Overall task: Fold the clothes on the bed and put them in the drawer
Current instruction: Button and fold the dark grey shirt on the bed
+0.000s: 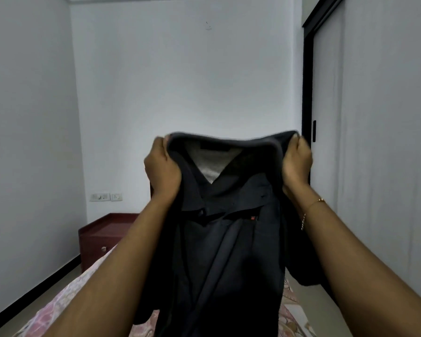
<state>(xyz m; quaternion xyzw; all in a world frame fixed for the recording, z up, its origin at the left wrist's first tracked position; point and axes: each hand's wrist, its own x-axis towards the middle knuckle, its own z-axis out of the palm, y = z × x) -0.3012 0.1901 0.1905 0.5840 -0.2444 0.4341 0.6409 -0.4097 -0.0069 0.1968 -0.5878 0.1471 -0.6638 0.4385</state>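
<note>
Both forearms reach up over the bed, holding a dark shirt in the air above it. Left hand and right hand each clench a shoulder, collar between them, long axis hanging straight down. Hands level, neither nearer. Small red tag near the chest, unreadable. Nightstand sits beyond the bed.

dim, flat indoor light with a cool grey cast

no lamp or window shows, and the source cannot be told; the white wall is evenly lit without glare; the dark shirt loses fold detail in shadow; the top hem and the left hand show motion blur; wide-angle bending curves the wardrobe frame and skirting near the edges; the picture is soft overall
</note>
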